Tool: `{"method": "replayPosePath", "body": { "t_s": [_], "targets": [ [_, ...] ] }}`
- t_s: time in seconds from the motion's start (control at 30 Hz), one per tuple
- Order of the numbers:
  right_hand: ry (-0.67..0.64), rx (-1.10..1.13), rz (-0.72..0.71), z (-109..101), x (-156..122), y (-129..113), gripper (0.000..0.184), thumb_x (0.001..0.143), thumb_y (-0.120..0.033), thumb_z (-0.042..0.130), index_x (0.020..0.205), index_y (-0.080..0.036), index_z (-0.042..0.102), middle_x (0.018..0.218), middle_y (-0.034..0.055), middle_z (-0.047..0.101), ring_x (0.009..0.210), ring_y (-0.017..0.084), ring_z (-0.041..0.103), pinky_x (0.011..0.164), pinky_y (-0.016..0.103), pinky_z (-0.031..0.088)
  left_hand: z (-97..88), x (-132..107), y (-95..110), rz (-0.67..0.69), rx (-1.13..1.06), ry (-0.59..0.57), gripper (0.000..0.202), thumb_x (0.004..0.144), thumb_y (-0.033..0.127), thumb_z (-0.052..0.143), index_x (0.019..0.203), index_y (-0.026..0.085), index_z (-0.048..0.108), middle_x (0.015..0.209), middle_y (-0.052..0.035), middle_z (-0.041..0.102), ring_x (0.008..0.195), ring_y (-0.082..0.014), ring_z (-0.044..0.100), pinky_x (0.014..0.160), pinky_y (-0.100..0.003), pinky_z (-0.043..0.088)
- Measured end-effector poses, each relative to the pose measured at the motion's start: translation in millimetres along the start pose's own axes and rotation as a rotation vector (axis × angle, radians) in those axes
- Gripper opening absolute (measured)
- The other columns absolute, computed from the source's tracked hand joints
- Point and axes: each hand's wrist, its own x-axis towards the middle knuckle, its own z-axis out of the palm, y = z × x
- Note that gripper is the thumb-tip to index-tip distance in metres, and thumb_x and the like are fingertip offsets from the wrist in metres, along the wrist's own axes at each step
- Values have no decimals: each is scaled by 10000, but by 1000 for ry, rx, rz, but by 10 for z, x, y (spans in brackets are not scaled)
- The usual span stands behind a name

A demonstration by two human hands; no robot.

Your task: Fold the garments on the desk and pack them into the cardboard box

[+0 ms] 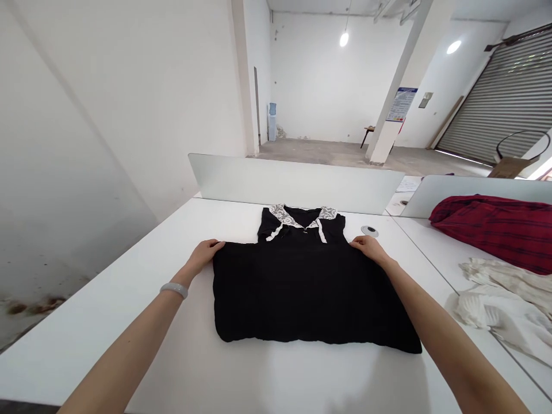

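A black dress (310, 293) with a white lace collar (282, 215) lies on the white table, its lower part folded up over the middle. The collar and two white ribbon strips show at the far end. My left hand (204, 255) pinches the left far corner of the folded part. On the other side, my right hand (370, 248) pinches the fold's edge near the right of the bodice. A grey bangle circles my left wrist.
Frosted low partitions (297, 181) stand along the table's (172, 356) far edge. To the right lie a red plaid garment (495, 227) and cream-white clothes (509, 307). A round cable grommet (370, 231) sits beyond my right hand. A wall rises on the left.
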Motion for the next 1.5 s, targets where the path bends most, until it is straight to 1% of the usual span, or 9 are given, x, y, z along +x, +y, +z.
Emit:
{"method": "replayPosePath", "body": {
  "t_s": [0.17,0.4,0.57,0.63,0.8,0.97,1.17,1.37,1.5],
  "targets": [
    [54,-8,21,19,-71,138,287,801,-419,484,843,-196,661,888,46,696,805,192,627,736,280,445,94,6,16,-12,127,112,429,693,622,560,716,195,599,754,-45,639,709,-213,567,579,-281,369],
    [173,-127,132,-318,-480,542,309,788,-452,482,854,-204,654,911,52,702,816,215,648,742,309,457,177,-47,94,23,199,213,418,749,578,528,900,193,585,996,-88,633,921,-272,595,763,-348,449],
    [255,-251,127,-392,-1078,942,374,772,-509,460,859,-190,634,911,86,682,712,212,642,708,344,469,87,-426,99,7,26,189,802,733,660,513,1346,167,358,1397,-208,332,997,-261,607,835,-398,494],
    [267,-230,150,-366,-1367,1003,403,764,-536,477,891,-182,622,902,97,679,697,215,645,682,343,479,3,-685,58,-44,-10,130,835,715,665,537,1368,190,325,1368,-192,384,1003,-265,610,831,-398,505],
    [118,-51,229,-264,-1975,823,440,801,-583,484,1017,-212,580,796,57,680,609,190,634,583,303,493,-111,-1379,-47,-112,32,-87,714,715,681,528,1277,256,411,1050,-89,637,868,-255,653,796,-394,513],
    [-47,33,164,-155,-2320,503,454,816,-562,503,1139,-249,565,772,23,650,555,147,590,549,264,494,88,-1842,80,-37,126,-201,687,742,663,480,1317,295,406,930,-46,658,829,-245,645,679,-325,509],
    [-26,-186,-94,-48,-2527,426,454,785,-382,543,1223,-263,559,966,54,635,726,177,631,631,285,529,279,-2096,208,72,382,-278,727,677,584,611,1342,341,445,1188,-62,559,822,-240,616,635,-319,510],
    [245,-528,-260,54,-2566,451,337,777,-247,468,1052,-241,662,1246,109,567,1013,302,603,740,452,525,331,-2196,109,228,536,-168,481,827,341,404,1285,287,538,1193,-100,522,908,-252,604,654,-348,535],
    [215,-457,-429,64,-2553,542,289,837,-218,428,989,-240,672,1221,74,611,1145,269,562,1007,549,397,307,-2193,26,454,588,-22,469,814,188,355,1178,305,628,1387,-58,432,1235,-300,451,813,-389,541]
  ]
}}
